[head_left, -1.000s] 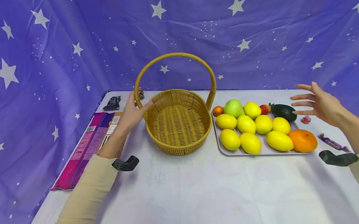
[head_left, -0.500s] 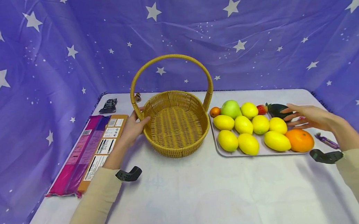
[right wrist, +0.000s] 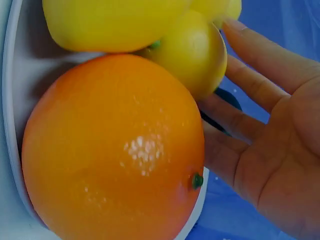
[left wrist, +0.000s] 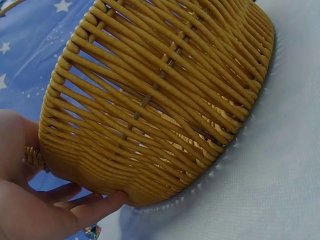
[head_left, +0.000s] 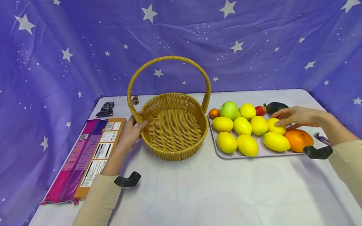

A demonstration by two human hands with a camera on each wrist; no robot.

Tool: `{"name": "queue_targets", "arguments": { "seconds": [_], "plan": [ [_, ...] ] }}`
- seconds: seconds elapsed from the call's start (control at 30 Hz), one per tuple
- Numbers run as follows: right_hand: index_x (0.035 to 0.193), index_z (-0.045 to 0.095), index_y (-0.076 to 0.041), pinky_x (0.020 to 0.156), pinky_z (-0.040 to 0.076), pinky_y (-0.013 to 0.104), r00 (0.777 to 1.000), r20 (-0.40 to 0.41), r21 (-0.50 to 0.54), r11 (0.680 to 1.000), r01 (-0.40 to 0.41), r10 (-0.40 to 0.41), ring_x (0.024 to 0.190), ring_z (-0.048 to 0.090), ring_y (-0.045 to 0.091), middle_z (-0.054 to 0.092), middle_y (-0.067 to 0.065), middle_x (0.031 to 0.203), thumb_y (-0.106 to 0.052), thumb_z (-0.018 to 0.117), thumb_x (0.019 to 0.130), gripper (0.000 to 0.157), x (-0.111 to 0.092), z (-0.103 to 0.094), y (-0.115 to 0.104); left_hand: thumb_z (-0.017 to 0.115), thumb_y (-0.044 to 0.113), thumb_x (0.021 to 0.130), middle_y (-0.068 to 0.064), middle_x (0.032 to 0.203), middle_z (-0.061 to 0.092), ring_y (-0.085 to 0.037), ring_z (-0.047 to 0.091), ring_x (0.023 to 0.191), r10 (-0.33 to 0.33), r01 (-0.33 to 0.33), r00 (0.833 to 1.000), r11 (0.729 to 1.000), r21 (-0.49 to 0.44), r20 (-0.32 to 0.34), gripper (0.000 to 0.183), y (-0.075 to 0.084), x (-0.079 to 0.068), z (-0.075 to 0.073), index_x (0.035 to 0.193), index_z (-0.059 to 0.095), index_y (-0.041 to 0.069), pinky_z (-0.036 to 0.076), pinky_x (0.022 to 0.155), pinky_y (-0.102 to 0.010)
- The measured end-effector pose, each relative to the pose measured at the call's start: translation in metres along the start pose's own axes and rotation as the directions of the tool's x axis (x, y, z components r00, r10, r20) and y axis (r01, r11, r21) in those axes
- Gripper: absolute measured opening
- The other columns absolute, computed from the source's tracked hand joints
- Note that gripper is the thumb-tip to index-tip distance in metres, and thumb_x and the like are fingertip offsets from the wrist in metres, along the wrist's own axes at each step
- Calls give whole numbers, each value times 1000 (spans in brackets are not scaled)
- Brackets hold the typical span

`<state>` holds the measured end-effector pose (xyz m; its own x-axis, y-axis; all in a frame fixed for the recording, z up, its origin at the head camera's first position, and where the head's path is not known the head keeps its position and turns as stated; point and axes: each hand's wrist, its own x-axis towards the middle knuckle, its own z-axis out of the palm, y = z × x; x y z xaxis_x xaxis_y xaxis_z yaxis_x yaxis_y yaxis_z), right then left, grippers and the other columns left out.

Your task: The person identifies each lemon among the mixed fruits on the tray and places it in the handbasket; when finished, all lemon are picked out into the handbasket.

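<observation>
A round wicker basket [head_left: 177, 152] with a tall arched handle stands upright on the white table. My left hand [head_left: 130, 134] grips its left side near the handle's foot, thumb over the rim, fingers against the outer wall [left wrist: 150, 110]. At the right, a tray [head_left: 261, 147] bears several lemons, a green apple [head_left: 229, 110] and a large orange [head_left: 299, 139]. My right hand [head_left: 301, 116] reaches over the tray's right side, its fingertips at a lemon [head_left: 273, 127] behind the orange. In the right wrist view its extended fingers lie along that lemon's [right wrist: 197, 55] far side.
Left of the basket lie a brown carton [head_left: 107, 146] and a pink-purple packet [head_left: 74, 166]. Behind them is a black wrapped piece [head_left: 105, 109]. A strawberry [head_left: 260, 110] and a dark green avocado-like fruit [head_left: 276, 107] sit at the back. A purple-wrapped candy [head_left: 321, 139] lies right of the tray.
My right hand has come down and leftward from above the table's right side to the lemon. My left hand keeps its place on the basket, gripping slightly lower. The head view has shifted slightly.
</observation>
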<state>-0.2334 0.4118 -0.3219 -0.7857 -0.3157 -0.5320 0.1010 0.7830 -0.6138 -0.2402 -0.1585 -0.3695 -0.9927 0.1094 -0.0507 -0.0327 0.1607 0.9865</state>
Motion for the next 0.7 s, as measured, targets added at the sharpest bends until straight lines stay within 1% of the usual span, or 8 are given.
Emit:
{"name": "queue_targets", "arguments": {
  "seconds": [0.13,0.23,0.37,0.43,0.53,0.57,0.6,0.7],
  "plan": [
    [145,29,5,96,46,54,1000,1,-57,998,-16,16,127,33,53,26,40,142,-35,61,96,71,7,3,-7,49,12,102,-22,151,29,-40,49,120,3,-3,1000,1000,-14,3,53,-3,-1,-3,151,29,6,51,93,-43],
    [144,31,5,95,46,55,1000,-18,-88,996,-19,17,123,37,52,28,38,140,-36,64,93,73,10,5,-9,49,12,101,-21,150,31,-39,49,120,3,-3,1000,1000,-23,6,53,-5,-1,-4,150,29,5,51,92,-42],
    [142,35,5,92,49,53,999,-48,-103,995,-6,1,120,41,50,31,37,138,-36,67,91,72,11,7,-10,50,12,101,-22,149,31,-40,47,121,11,-11,1000,999,-34,13,52,-7,-1,-7,149,31,4,50,93,-46],
    [142,36,5,89,51,51,998,-56,-107,994,3,-9,120,41,51,31,38,138,-36,68,91,72,10,5,-9,51,12,101,-22,150,30,-40,46,123,15,-15,1000,999,-40,19,52,-7,-1,-7,149,31,5,49,95,-48],
    [141,38,3,87,53,49,997,-78,-117,993,5,-14,117,45,49,32,39,137,-36,69,90,71,4,2,-9,51,11,101,-22,150,29,-40,44,124,20,-18,999,999,-50,32,52,-7,0,-7,149,32,5,48,95,-49],
    [140,39,3,86,54,48,996,-88,-122,992,10,-21,115,48,47,32,38,137,-35,69,90,70,1,0,-9,52,11,101,-22,149,30,-40,45,124,20,-18,999,998,-53,35,52,-7,1,-7,149,33,5,49,94,-49],
    [141,39,3,86,54,48,995,-98,-121,993,16,-28,109,52,45,32,38,138,-34,69,90,69,-2,-2,-11,52,11,101,-22,149,30,-40,45,124,19,-17,999,998,-54,37,52,-7,1,-7,149,33,5,49,94,-48],
    [142,38,1,86,53,50,987,-146,-127,991,45,-63,107,55,43,32,36,140,-32,69,91,68,-10,-9,-17,52,11,101,-22,148,31,-39,46,122,18,-16,999,998,-54,39,52,-7,2,-7,149,33,5,52,91,-43]
  ]
}}
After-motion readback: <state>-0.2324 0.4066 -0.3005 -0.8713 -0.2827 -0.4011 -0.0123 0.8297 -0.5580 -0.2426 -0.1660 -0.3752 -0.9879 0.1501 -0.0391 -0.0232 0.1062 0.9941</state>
